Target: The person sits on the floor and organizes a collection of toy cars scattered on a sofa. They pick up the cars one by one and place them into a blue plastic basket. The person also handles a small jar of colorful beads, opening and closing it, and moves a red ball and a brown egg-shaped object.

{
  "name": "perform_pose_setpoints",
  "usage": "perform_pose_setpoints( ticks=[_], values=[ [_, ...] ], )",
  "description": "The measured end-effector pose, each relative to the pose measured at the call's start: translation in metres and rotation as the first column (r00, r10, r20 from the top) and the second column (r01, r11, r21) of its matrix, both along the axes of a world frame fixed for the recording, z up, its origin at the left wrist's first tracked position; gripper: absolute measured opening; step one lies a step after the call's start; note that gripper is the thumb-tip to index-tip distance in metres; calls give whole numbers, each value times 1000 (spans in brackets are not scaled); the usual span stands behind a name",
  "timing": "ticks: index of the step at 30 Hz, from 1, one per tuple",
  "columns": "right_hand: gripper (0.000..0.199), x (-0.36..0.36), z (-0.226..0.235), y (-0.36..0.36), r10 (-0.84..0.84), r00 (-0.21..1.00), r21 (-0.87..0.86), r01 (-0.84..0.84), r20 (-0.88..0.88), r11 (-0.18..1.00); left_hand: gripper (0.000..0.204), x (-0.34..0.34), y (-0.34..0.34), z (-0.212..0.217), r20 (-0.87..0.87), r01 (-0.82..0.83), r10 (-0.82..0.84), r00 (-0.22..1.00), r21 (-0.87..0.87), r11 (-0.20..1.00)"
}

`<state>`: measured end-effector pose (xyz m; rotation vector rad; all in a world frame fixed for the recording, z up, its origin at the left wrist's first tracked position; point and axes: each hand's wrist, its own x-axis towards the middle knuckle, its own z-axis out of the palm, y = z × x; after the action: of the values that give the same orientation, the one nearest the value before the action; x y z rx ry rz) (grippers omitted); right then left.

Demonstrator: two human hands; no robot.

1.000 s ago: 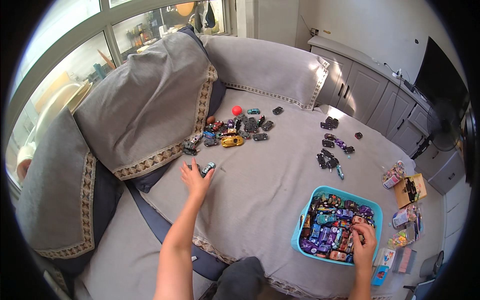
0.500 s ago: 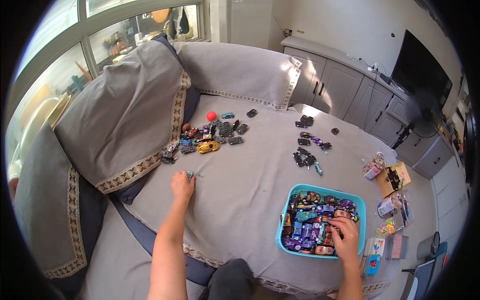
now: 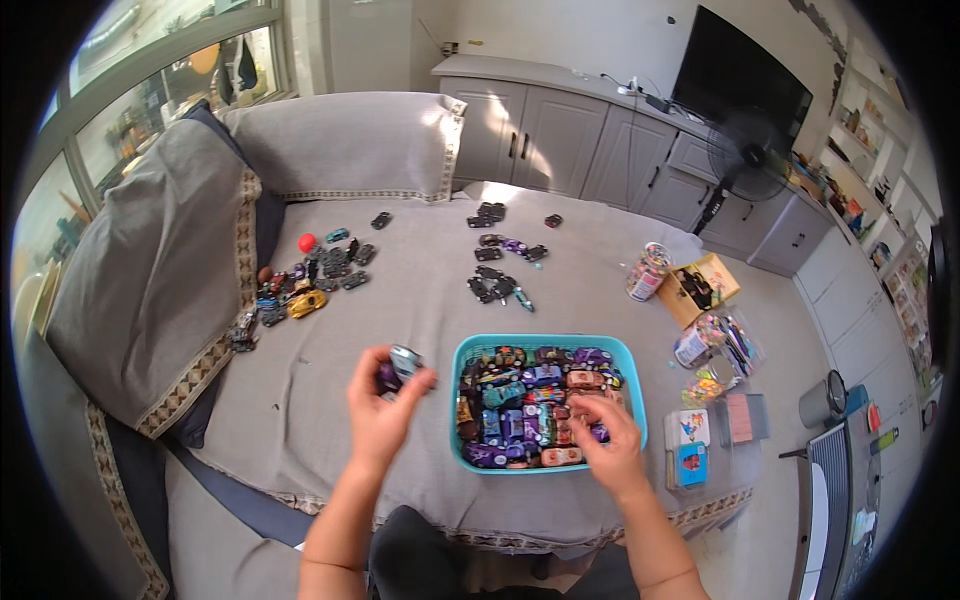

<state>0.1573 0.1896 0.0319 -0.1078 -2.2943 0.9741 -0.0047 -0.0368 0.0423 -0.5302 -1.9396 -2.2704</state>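
My left hand (image 3: 382, 405) is raised above the sofa, left of the turquoise basket (image 3: 545, 340). Its fingers are closed around a pale blue-grey toy car (image 3: 404, 362), and something dark purple shows beneath it in the grip. Toy cars in purple, teal, orange and red are packed in rows inside the basket. Over the basket's right half, my right hand (image 3: 608, 437) has its fingers curled down onto the cars. They seem to pinch a toy car there, though the fingers mostly hide it. A purple car (image 3: 600, 433) shows beside the palm.
Dark and coloured toy cars (image 3: 330, 265) lie heaped beside the cushions with a red ball (image 3: 307, 242). More dark cars (image 3: 490, 285) form small groups beyond the basket. At the right stand jars (image 3: 650, 272), a yellow box (image 3: 700, 285) and card boxes (image 3: 688, 445).
My left hand has lifted a toy car off the sofa and brought it toward the basket. The view has swung right. My right hand stays over the basket's cars.
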Motion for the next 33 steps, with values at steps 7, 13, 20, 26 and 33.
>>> perform_pose_setpoints(
  ticks=[7,13,20,26,33],
  values=[
    [61,-1,5,-39,78,997,-240,-81,-21,967,28,58,84,-2,88,298,-303,949,65,952],
    [55,-9,-6,-36,83,997,-476,-76,-6,876,29,64,98,-13,-158,107,-132,979,-159,981],
    [40,-21,19,17,-45,982,-213,85,184,973,20,38,66,-14,222,33,-40,974,32,999],
    [32,-38,-5,54,128,855,-118,-79,503,990,16,22,46,-16,229,-19,-16,973,150,988],
    [28,-55,-23,46,49,914,153,-120,403,981,16,23,47,-24,170,102,-121,978,118,988]
  ],
)
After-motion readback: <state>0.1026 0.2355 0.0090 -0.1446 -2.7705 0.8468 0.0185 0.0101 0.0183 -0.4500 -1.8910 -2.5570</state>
